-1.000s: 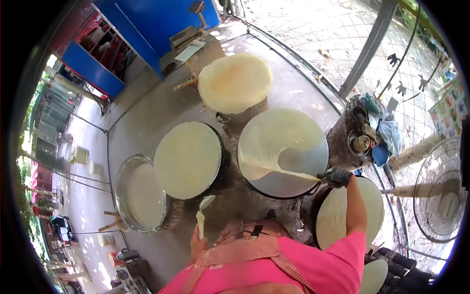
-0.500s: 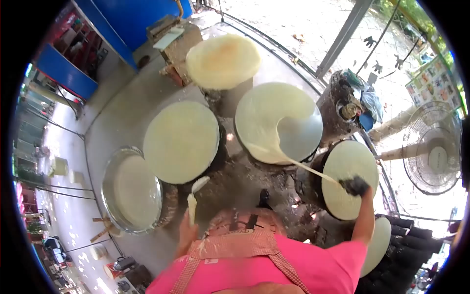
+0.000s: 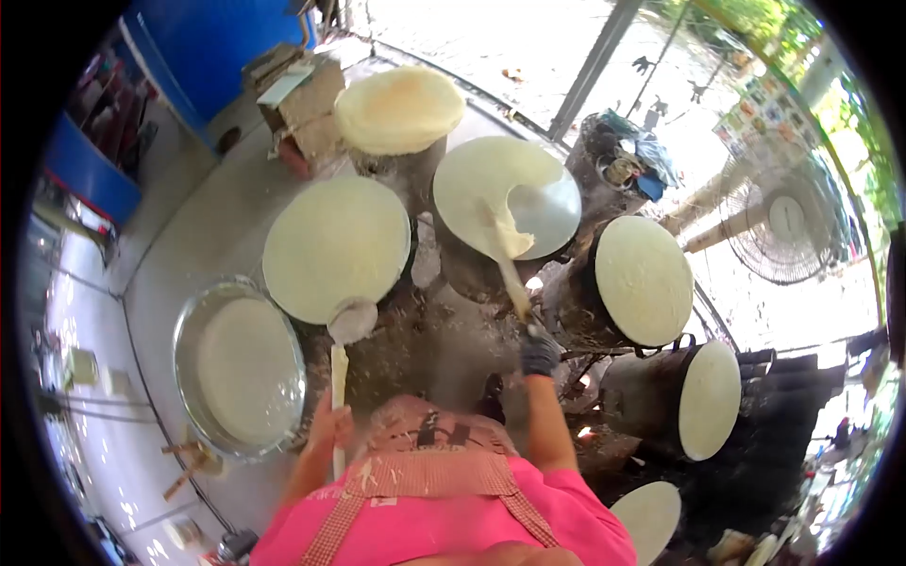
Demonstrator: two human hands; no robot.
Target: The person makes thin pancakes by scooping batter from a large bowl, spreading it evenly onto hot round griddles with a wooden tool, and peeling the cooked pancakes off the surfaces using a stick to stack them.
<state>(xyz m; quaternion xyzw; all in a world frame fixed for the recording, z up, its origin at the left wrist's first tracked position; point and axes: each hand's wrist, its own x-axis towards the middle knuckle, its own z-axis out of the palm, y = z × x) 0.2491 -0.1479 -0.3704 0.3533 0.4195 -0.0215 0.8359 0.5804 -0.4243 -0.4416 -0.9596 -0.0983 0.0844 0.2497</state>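
My left hand [image 3: 330,429] is closed around the pale handle of a ladle [image 3: 354,323]. The ladle's bowl is at the near edge of the left round griddle [image 3: 337,247], whose top is coated with pale batter. In a dark glove, my right hand [image 3: 540,351] grips a long flat spatula [image 3: 512,283], its far end at the near edge of the middle griddle [image 3: 552,209]. Pale batter [image 3: 472,184] covers much of that griddle, leaving a bare grey patch on its right. A loose flap of the sheet [image 3: 514,243] hangs by the spatula's end.
A metal basin [image 3: 192,415] of white batter sits at left. Stacked flat rounds [image 3: 401,108] lie at the back. More coated griddles [image 3: 644,280] stand on my right, beside black stacked pieces [image 3: 755,443]. A fan [image 3: 783,217] and a bin [image 3: 604,170] are farther right.
My right hand has come left from over the right griddle, swinging the spatula more upright. My left hand has lifted the ladle to the left griddle's edge. The view has shifted.
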